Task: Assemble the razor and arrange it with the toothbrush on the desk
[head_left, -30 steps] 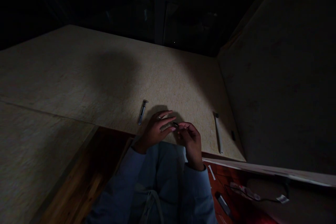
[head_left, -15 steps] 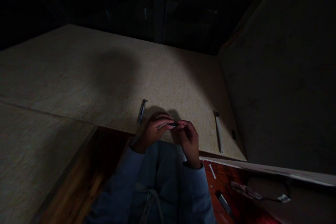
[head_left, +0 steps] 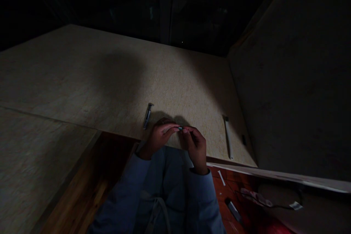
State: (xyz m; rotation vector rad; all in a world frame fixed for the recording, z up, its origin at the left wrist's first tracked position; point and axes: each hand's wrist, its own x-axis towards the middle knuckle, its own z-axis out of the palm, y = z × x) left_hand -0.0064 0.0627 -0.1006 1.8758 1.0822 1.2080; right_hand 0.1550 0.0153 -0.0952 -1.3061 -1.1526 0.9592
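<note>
My left hand (head_left: 159, 137) and my right hand (head_left: 196, 146) meet fingertip to fingertip over the near edge of a pale speckled board (head_left: 115, 80). Both pinch one small dark object (head_left: 180, 128) between them; it is too small and dim to name. A ring shows on a left finger. Blue-grey sleeves cover both forearms. A slim metal tool (head_left: 147, 115) lies on the board just left of my left hand.
A long white stick-like tool (head_left: 228, 137) lies on the board to the right, with a small dark piece (head_left: 244, 139) beside it. A second panel (head_left: 290, 80) rises at the right. Below lie a wooden floor (head_left: 90, 182), a knife-like tool (head_left: 233, 209) and a cable.
My left fingers, spread a second ago, have curled into a pinch against the right fingertips. Both hands have shifted slightly up and left together.
</note>
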